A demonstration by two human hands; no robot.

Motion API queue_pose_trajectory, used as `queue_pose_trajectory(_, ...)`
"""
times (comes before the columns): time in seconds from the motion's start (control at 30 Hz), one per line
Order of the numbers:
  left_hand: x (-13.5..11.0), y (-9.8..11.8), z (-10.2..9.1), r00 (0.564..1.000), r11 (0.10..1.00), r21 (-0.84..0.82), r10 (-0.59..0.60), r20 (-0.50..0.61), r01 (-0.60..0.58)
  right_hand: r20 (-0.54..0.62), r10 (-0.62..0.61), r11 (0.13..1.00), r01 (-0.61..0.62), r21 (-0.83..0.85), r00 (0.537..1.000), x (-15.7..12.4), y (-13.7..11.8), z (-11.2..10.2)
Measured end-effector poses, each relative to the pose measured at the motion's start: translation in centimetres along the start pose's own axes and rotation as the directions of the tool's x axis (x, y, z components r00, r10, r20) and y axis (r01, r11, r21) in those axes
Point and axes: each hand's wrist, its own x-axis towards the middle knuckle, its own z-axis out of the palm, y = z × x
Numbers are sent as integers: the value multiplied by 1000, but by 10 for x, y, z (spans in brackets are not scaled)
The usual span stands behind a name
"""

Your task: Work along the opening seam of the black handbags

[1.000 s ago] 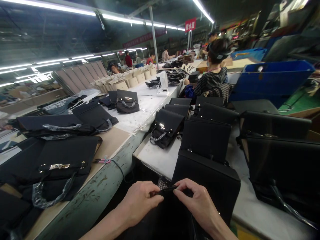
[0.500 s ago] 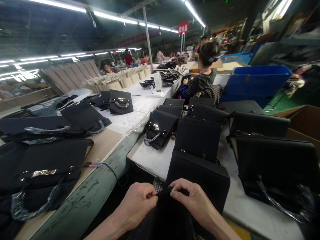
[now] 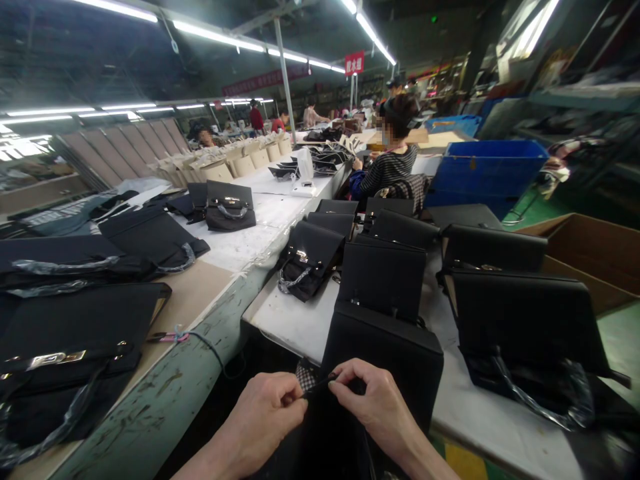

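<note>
In front of my body, my left hand [image 3: 277,407] pinches a thin black edge between thumb and bent fingers. My right hand [image 3: 363,393] grips the same edge a short way to the right, thumb against fingertip. It seems to belong to a black handbag [image 3: 330,433], most of which is lost in the dark below my wrists. Just beyond the hands stands another black handbag [image 3: 387,357], its smooth flap towards me. A patch of checked cloth [image 3: 306,377] shows beside my left fingers.
More black bags [image 3: 525,320] with film-wrapped handles crowd the right table. On the left bench, pink-handled snips [image 3: 170,337] lie near a bag with a metal clasp [image 3: 55,360]. A co-worker in a striped top [image 3: 393,167] sits ahead, near a blue bin [image 3: 490,170] and an open carton [image 3: 595,260].
The view has turned slightly to the right, so the benches and bags sit further left. Both hands keep their pinch on the black edge, almost in the same place.
</note>
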Motion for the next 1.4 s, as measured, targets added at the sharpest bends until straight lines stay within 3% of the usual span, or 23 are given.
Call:
queue_pose_trajectory(0.23, 3, 1, -1, 997, 993, -93, -63, 47, 67, -8, 5, 1000, -5, 16, 1000, 0, 1, 2)
queue_pose_trajectory(0.37, 11, 7, -4, 999, 988, -156, 14, 51, -5, 78, -31, 999, 32, -15, 996, 4, 1, -1)
queue_pose_trajectory(0.5, 19, 13, -3, 996, 995, -45, 94, 11, -93, 201, -48, 996, 61, -58, 978, 10, 0, -7)
queue_pose_trajectory(0.7, 20, 6, 7, 997, 997, -42, 60, -55, -62, 261, -50, 994, 74, -85, 964, 15, -3, -8)
queue_pose_trajectory(0.93, 16, -8, -9, 998, 988, 146, 36, 48, -43, 245, -30, 984, 71, -162, 969, 19, -5, 4)
queue_pose_trajectory(1.17, -18, -12, -28, 991, 979, 193, -78, 105, 57, 281, 29, 987, 17, -160, 959, 19, 1, 5)
queue_pose_trajectory(1.4, -92, -9, -39, 995, 995, 18, -94, 39, 94, 320, 96, 995, -83, -56, 942, 14, 3, -7)
